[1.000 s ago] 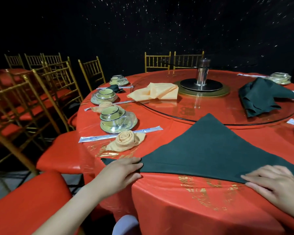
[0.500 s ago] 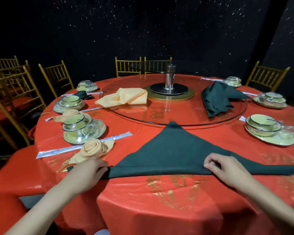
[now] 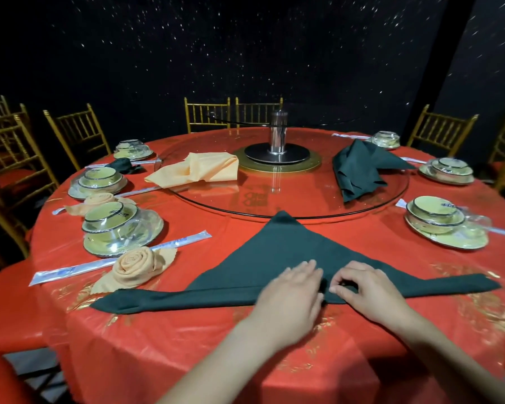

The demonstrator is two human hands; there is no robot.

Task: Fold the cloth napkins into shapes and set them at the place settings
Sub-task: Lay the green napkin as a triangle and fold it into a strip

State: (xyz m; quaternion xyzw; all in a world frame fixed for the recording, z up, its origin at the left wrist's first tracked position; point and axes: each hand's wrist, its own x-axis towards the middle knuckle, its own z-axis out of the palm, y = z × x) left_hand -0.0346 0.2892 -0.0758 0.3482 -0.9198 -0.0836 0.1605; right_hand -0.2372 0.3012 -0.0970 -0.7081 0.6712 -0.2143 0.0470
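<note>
Round table (image 3: 172, 354) under a glossy red cover; its near edge curves across the bottom of the view. Gold-framed chairs (image 3: 207, 115) ring the far side.

Clear round glass turntable (image 3: 274, 204) fills the middle of the table, rim toward me.

Dark green cloth napkin (image 3: 274, 246) lies flat on the near part of the table as a wide triangle. Its apex points away and sits at the turntable rim. Its long base is rolled into a narrow band running left to right, roughly along the near table edge. A strip of red cover shows between band and edge.

Loose dark green cloths (image 3: 359, 170) and loose peach cloths (image 3: 199, 170) lie on the turntable.

Film-wrapped bowl and plate setting (image 3: 443, 225) stands to the right, well apart from the band's right tip.

Left hand (image 3: 292, 290) lies on the band's middle, fingers straight and pressed together. Right hand (image 3: 365, 290) is just beside it, fingers curled, thumb and forefinger pinching the band.

Peach rose-shaped napkin (image 3: 134, 266) sits just beyond the band's left tip, lying over a wrapped chopstick sleeve (image 3: 184, 241).
</note>
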